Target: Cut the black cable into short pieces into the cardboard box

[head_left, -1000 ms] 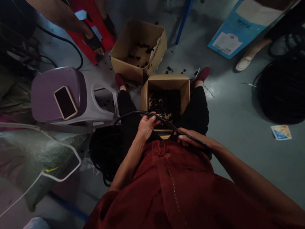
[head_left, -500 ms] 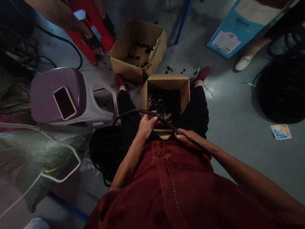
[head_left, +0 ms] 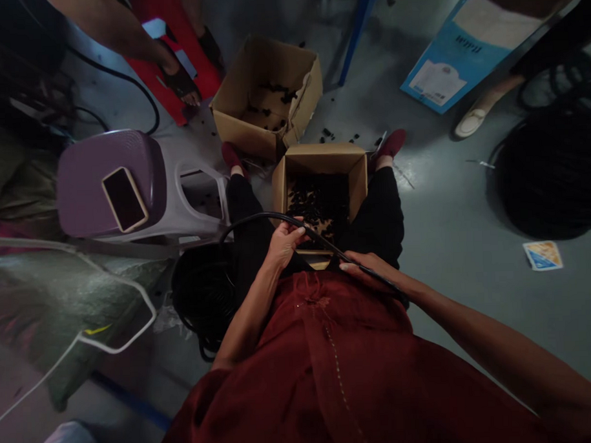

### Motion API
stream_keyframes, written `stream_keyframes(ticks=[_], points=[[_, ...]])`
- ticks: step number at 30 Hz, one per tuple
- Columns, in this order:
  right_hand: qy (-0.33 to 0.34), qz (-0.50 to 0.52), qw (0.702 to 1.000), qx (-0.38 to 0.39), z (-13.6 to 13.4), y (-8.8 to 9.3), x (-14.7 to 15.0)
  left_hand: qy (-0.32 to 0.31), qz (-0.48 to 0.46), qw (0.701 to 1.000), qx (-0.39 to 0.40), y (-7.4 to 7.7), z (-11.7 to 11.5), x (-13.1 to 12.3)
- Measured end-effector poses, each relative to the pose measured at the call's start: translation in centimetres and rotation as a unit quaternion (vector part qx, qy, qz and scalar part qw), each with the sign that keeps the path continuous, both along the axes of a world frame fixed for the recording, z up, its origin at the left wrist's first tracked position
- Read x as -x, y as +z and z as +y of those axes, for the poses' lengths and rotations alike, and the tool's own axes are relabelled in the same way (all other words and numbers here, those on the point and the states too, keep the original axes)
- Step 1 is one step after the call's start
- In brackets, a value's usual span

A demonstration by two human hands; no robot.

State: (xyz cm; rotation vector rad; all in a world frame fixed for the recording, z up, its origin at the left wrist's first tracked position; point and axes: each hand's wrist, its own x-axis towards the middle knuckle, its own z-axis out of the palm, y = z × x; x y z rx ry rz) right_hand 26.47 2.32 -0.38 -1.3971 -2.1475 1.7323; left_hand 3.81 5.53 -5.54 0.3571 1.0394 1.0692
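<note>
A black hose, thin and flexible, runs across my lap from a dark coil on the left toward my right wrist. My left hand pinches it, the thumb lying along its near side. Further down its length my right hand is closed around the hose near my waist. Its fingers are partly hidden beneath. Between my legs, just beyond the hands, stands an open cardboard box holding many small black pieces.
Another cardboard box stands behind, with a few black parts inside. On the left a phone lies on a purple stool. A large black coil and a blue carton are at right. Another person's foot is near the red stool.
Both hands keep their hold on the hose in nearly the same place. Only a very slight shift of the view shows.
</note>
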Motion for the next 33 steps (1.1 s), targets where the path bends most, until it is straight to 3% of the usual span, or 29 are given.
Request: stream_keyframes(ticks=[6, 15, 28, 31, 33], points=[[0.01, -0.01, 1.0, -0.006, 0.0, -0.3, 0.1, -0.005, 0.001, 1.0, -0.002, -0.5, 0.2, 0.2], [0.0, 0.008, 0.997, 0.073, 0.6, -0.6, 0.5, -0.021, 0.012, 1.0, -0.02, -0.7, 0.0, 0.0], [0.017, -0.006, 1.0, -0.016, 0.4, 0.4, 0.8, -0.035, 0.019, 0.999, -0.02, -0.6, 0.0, 0.2], [0.02, -0.015, 0.999, -0.023, 0.2, 0.5, 0.6, -0.046, -0.008, 0.999, -0.001, -0.6, 0.0, 0.3], [0.023, -0.029, 0.999, -0.02, 0.0, 0.5, 0.6, -0.02, -0.042, 0.999, 0.013, -0.8, 0.3, 0.7]])
